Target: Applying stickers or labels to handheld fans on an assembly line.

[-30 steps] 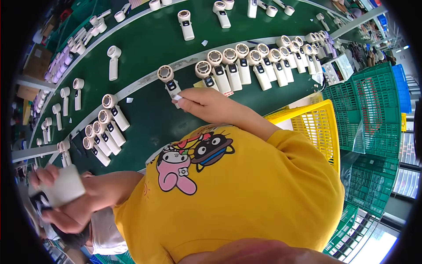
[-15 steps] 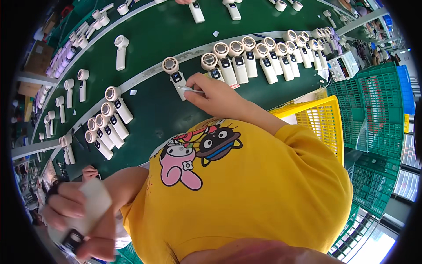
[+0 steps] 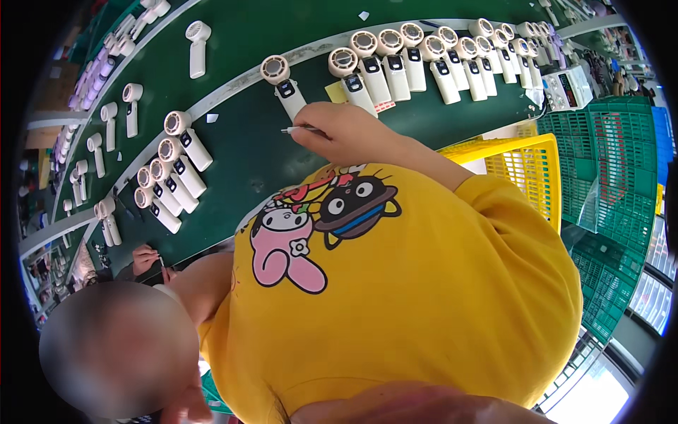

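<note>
My right hand (image 3: pixel 342 131) is closed on a thin cable, whose plug end (image 3: pixel 288 130) sticks out to the left from between thumb and fingers. Just beyond it lies a white handheld fan (image 3: pixel 288 99) with a round head and a small dark display. Beside my wrist, another fan (image 3: pixel 357 92) rests at the near end of a long row. My left hand (image 3: pixel 187 406) is at the lower left, mostly covered by a round blurred patch. Its fingers and anything in them are hidden there.
Fans stand in a slanted group (image 3: pixel 185 177) on the green table (image 3: pixel 247 169), left of centre. More lie across the grey rail (image 3: pixel 233 88). A yellow basket (image 3: pixel 558 177) and stacked green crates (image 3: pixel 614 169) are at right. Another person's hand (image 3: pixel 145 258) is at the left.
My right hand has shifted slightly up and right with the cable, away from the nearest fan's handle. My left hand, which held a white fan, has moved lower and is now largely hidden by blur.
</note>
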`<act>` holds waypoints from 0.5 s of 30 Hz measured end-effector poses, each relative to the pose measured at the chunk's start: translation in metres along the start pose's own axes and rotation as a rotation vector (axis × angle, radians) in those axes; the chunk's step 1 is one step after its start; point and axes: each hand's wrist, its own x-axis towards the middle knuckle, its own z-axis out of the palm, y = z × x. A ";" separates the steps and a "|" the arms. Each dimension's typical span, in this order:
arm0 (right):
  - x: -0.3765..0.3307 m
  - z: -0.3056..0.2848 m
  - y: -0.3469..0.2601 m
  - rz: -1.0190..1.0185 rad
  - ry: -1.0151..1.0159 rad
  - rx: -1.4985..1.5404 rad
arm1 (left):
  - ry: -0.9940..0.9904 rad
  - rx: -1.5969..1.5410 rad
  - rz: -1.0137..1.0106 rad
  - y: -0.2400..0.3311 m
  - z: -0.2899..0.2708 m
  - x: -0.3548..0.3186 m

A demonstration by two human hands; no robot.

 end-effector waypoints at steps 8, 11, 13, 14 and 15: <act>-0.002 -0.003 0.009 0.060 -0.023 -0.008 | 0.005 0.022 0.033 -0.003 -0.008 0.007; -0.002 0.001 0.010 -0.024 -0.017 -0.070 | -0.071 0.000 0.118 -0.014 0.003 0.002; 0.001 0.002 0.010 -0.120 -0.006 -0.127 | -0.123 -0.003 0.181 -0.021 0.010 -0.002; 0.002 0.006 0.008 -0.118 -0.005 -0.117 | -0.162 -0.012 0.200 -0.025 0.011 -0.004; 0.004 0.007 0.006 -0.096 -0.004 -0.100 | -0.200 -0.022 0.219 -0.028 0.014 -0.007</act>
